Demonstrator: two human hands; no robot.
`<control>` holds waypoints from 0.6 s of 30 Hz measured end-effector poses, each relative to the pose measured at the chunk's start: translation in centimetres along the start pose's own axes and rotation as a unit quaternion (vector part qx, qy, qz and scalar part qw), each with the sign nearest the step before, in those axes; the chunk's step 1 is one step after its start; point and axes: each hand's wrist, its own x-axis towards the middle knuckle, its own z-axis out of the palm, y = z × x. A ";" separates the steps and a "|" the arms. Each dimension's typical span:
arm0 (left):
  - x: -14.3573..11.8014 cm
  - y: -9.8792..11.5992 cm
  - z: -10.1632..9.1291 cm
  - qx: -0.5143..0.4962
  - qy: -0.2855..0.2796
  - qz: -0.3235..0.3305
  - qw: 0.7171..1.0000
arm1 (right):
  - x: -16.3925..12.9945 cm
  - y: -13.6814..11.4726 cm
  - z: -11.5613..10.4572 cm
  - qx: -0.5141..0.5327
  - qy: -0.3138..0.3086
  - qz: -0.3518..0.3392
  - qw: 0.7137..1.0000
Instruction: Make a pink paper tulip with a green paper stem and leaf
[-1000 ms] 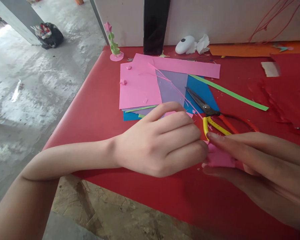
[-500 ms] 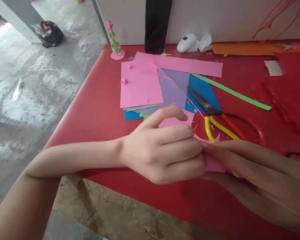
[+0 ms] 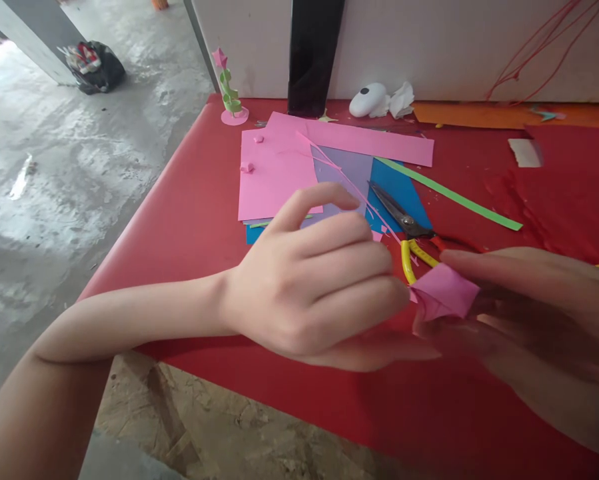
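Note:
A puffy pink folded-paper star is pinched between the fingers and thumb of my right hand, at the right over the table. My left hand, back towards me, lies just left of the star. Its fingers are curled, its thumb reaches under towards the star, and the fingertips are hidden. Whether it touches the star I cannot tell. Behind my hands lie scissors with yellow and red handles, blades pointing away and left. Pink paper sheets are stacked on purple and blue ones.
A paper flower with a green curled stem stands at the table's far left corner. A green strip lies right of the scissors. At the wall are a white rounded object and an orange strip. The red table ends at left.
The pink star has come into view, raised in my right hand, whose fingers have lifted and turned. My left hand has shifted slightly left, its thumb now showing below.

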 end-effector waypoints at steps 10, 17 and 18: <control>0.0 -0.1 -0.4 -0.054 -0.060 -0.025 0.996 | 0.7 -0.1 -0.4 0.002 -0.034 -0.031 0.999; 0.1 0.1 -0.4 -0.060 -0.063 -0.049 0.995 | 1.5 -0.3 0.2 0.053 -0.044 -0.023 0.997; 0.1 0.0 -0.4 -0.058 -0.062 -0.048 0.995 | 1.6 -0.3 0.2 0.059 -0.050 -0.025 0.997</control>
